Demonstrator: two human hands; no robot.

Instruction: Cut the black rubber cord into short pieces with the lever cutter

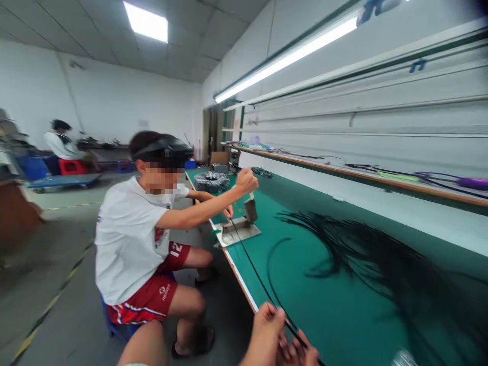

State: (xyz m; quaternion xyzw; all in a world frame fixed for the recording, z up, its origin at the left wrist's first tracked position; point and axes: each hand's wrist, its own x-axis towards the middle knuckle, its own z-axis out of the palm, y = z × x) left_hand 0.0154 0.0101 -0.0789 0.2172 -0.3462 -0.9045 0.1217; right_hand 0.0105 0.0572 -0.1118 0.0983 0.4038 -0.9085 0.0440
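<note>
A thin black cable (251, 262) stretches along the near side of the green table, from a co-worker's hand down to my own two hands. My left hand (267, 328) is closed round it, thumb and fingers pinched, by the table's front edge. Just lower and to the right, my right hand (305, 351) also has its fingers closed on the cable, partly cut off by the bottom of the view. Beyond them, the co-worker's raised fist (247, 182) is at the lever of a small bench cutter (240, 231), and their other hand holds the cable's far end there.
A large blurred bundle of black cables (366, 244) spreads over the right of the green table (305, 305). A wrapped coil (211, 181) lies at the far end. Above the table runs a shelf (343, 175) with more cables. The seated co-worker (129, 244) is on the left.
</note>
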